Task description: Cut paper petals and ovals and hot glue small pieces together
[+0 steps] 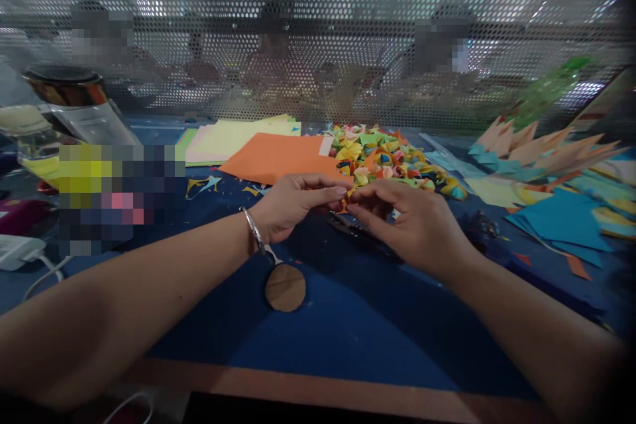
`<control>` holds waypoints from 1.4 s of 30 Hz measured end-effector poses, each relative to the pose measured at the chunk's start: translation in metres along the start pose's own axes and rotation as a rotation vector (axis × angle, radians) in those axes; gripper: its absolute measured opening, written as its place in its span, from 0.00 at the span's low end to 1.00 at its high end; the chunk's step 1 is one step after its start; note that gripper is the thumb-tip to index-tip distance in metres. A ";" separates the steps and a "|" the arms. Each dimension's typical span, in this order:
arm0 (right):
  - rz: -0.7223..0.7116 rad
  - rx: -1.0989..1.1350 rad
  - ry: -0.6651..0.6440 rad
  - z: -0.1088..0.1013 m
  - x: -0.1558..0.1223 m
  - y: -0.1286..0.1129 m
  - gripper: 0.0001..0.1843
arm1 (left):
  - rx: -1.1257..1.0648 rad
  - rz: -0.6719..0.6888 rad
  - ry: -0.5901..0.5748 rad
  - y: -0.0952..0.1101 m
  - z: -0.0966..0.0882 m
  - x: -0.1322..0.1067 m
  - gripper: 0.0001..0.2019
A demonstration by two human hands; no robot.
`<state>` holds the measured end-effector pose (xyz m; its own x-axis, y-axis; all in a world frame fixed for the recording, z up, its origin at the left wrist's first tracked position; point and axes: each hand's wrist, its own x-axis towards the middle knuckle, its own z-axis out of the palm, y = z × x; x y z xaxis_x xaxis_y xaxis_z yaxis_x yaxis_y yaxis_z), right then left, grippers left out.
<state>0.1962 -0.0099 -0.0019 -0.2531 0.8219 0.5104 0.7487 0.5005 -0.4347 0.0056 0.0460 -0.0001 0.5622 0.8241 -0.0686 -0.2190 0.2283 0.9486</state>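
Note:
My left hand (298, 205), with a silver bracelet (254, 230) on its wrist, is closed in a pinch near the middle of the table. My right hand (415, 222) meets it fingertip to fingertip, its fingers curled. Between them shows a small piece of orange paper (344, 204), mostly hidden by the fingers. Just below the fingertips lies a dark tool (345, 225), perhaps scissors, partly covered by the right hand. A round brown cardboard template (285, 288) with a pale strip at its top rests below the left wrist.
Behind the hands are an orange sheet (278, 156), stacked pale paper (199, 146) and a heap of folded colourful paper pieces (382, 156). Pointed paper shapes (531, 149) and blue paper (561, 225) lie right. Bottles (84, 112) stand left. A perforated screen (318, 66) closes the back.

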 end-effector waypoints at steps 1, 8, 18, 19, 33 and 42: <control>0.004 0.006 -0.001 0.000 0.000 0.000 0.09 | -0.011 -0.013 -0.004 0.000 -0.001 0.000 0.07; 0.027 0.004 -0.006 -0.003 0.000 -0.001 0.08 | -0.027 -0.046 -0.048 0.002 -0.006 0.003 0.07; 0.037 0.055 -0.024 -0.005 0.000 -0.001 0.09 | 0.084 -0.086 -0.096 0.006 -0.010 0.004 0.11; 0.040 0.063 -0.026 -0.005 0.000 -0.001 0.09 | 0.111 -0.087 -0.108 0.006 -0.012 0.004 0.13; 0.055 0.084 -0.026 -0.007 -0.002 -0.002 0.10 | 0.210 -0.068 -0.190 0.007 -0.019 0.006 0.18; 0.047 0.074 -0.034 -0.007 -0.002 -0.003 0.10 | 0.235 -0.049 -0.209 0.008 -0.019 0.005 0.17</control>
<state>0.1987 -0.0148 0.0037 -0.2401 0.8531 0.4632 0.7130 0.4788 -0.5123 -0.0088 0.0618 0.0010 0.7249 0.6849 -0.0743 -0.0109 0.1193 0.9928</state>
